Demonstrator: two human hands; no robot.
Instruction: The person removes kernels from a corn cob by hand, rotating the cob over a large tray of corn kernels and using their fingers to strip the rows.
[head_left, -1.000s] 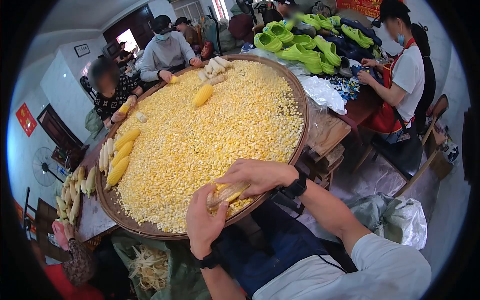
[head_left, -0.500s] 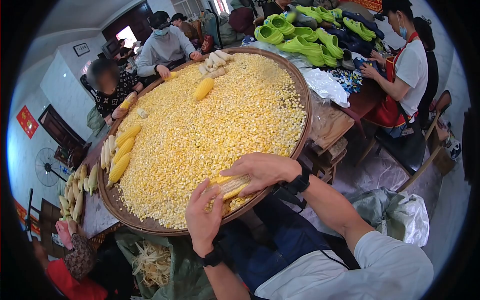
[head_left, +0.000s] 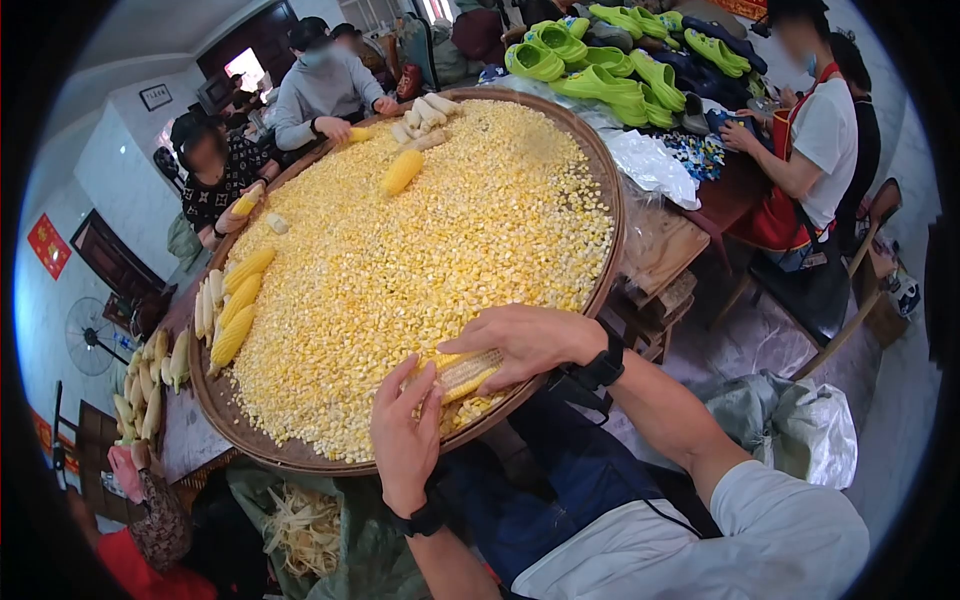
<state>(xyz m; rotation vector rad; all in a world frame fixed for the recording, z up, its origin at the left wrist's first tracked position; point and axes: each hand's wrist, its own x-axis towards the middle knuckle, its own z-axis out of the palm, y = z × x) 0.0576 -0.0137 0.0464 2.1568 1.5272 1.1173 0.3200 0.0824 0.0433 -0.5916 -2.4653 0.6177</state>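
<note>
- Left hand (head_left: 405, 440) gripped one end of a corn cob (head_left: 468, 375); right hand (head_left: 525, 343) clasped the other;
- cob, a pale bare strip along it, was at the near rim of the round tray (head_left: 616, 225), over loose kernels (head_left: 420, 260);
- yellow cobs (head_left: 232, 337) lay at tray's left.

Corn cob (head_left: 467, 374) turned, more yellow rows showing.

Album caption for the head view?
Left hand and right hand hold a partly stripped yellow corncob over loose yellow kernels.
</note>
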